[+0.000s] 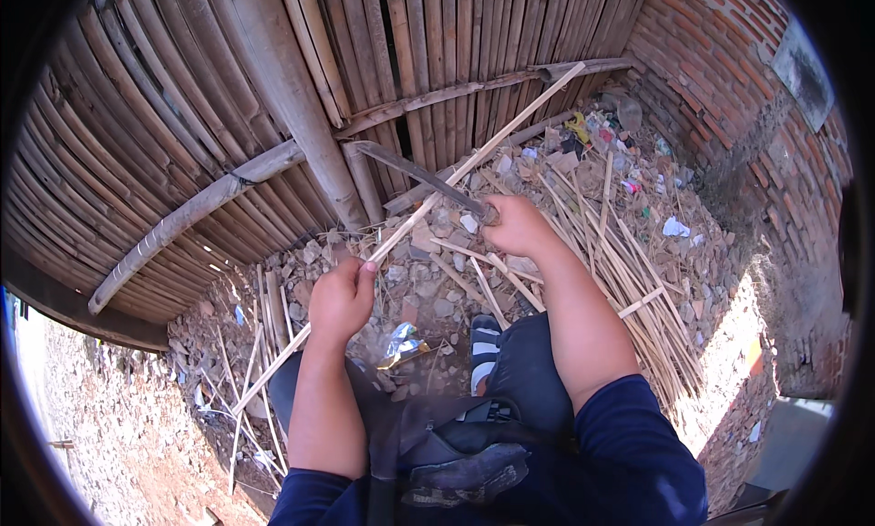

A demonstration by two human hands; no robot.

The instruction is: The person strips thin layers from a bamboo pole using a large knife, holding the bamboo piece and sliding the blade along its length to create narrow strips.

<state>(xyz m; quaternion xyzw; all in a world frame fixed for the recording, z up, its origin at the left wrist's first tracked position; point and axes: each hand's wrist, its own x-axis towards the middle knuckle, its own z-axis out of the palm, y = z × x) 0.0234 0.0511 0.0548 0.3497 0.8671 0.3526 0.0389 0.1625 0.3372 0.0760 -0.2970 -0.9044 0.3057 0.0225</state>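
My left hand (341,300) is closed around a long, pale bamboo strip (512,134), which slants from beside my left leg up to the far right. My right hand (519,227) grips the handle of a machete (408,169) with a dark blade. The blade points to the far left and crosses the strip beyond my left hand. Whether the edge bites into the strip or only rests against it, I cannot tell. Both forearms come in from the lower edge.
Many split bamboo strips (658,330) lie heaped on rubble at my right; several more lie at my left. A bamboo wall (483,34) with a thick post (296,97) stands ahead, and a brick wall (720,79) at the right. A shiny wrapper (401,344) lies near my foot.
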